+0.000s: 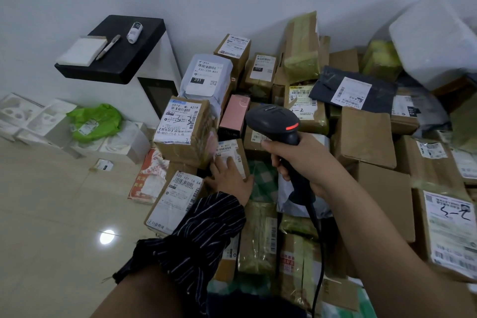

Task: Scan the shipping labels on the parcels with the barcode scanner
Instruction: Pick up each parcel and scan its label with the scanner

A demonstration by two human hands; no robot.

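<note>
right hand, fingers clamped round the handle of the barcode scanner, above the parcel heap. left hand rests on the small parcel, fingers straight, partly covering its shipping label. for a clean read, slide those fingers off the barcode and aim squarely. the cartons are sealed, so their contents are hidden.

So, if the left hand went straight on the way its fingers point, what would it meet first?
The left hand rests on a small brown labelled parcel; beyond it, probably the tape-wrapped brown carton marked 3-3, though depth is unclear.
</note>
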